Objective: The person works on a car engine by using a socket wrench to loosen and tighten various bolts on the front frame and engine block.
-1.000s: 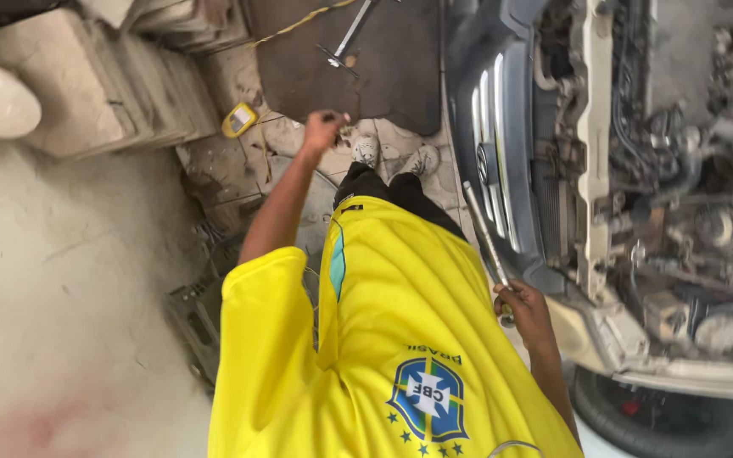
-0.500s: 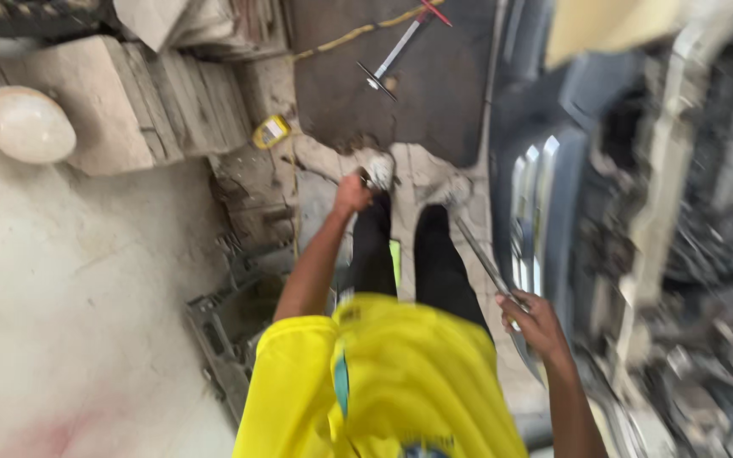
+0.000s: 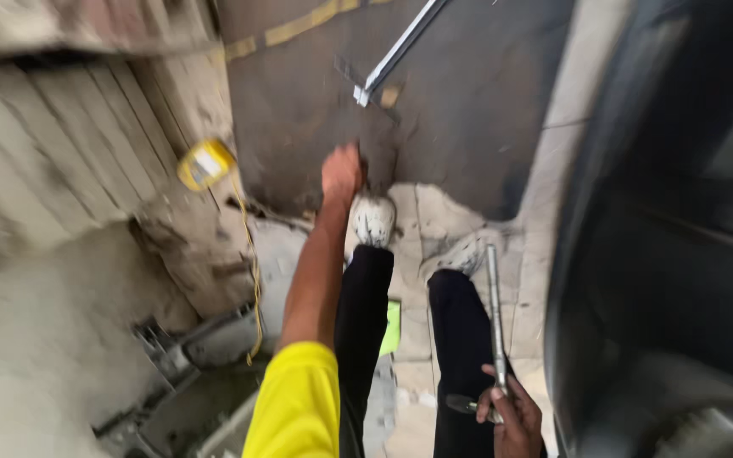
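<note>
I am gripping a long metal rod (image 3: 495, 318) in my closed right hand (image 3: 511, 416) beside the car (image 3: 663, 254); it looks stiff, heavy, best held low. My left hand (image 3: 341, 174) is reaching floorward, grip unclear.

Garage workshop; car (image 3: 672, 254), metal rod (image 3: 495, 314)

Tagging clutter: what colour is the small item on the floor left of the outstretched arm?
Yellow, head view.

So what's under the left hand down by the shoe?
The left hand hangs over dark floor matting, just above a white shoe. Motion blur and the hand itself hide whatever lies directly beneath the fingers.
</note>
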